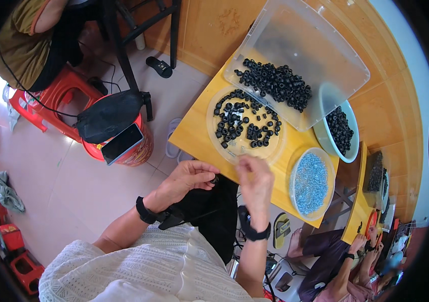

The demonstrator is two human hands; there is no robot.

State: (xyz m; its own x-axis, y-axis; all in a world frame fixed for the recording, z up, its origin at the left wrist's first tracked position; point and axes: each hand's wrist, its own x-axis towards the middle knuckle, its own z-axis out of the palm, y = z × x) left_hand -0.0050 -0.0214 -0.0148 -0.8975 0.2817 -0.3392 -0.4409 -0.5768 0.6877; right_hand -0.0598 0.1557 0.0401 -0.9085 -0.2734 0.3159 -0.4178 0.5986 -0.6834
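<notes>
Just off the near edge of the yellow table, my left hand [193, 177] pinches a small black ring-like part [215, 179] between thumb and fingertips. My right hand [256, 177] is a little to the right, its fingers curled together and blurred; anything inside them is hidden. Beyond it lies a shallow round clear tray [210, 132] with loose black hollow parts [232, 120] spread over it. A tipped clear plastic bin [302, 35] holds a heap of similar black parts [280, 83]. Right of my right hand stands a round tub [332, 189] of tiny pale-blue pieces [310, 183].
A pale bowl [351, 155] of black parts stands right of the bin. At left are a red bucket [144, 151] with a phone [123, 144] on it and a red stool [63, 93] with a seated person. Another person's hands [359, 243] work at lower right.
</notes>
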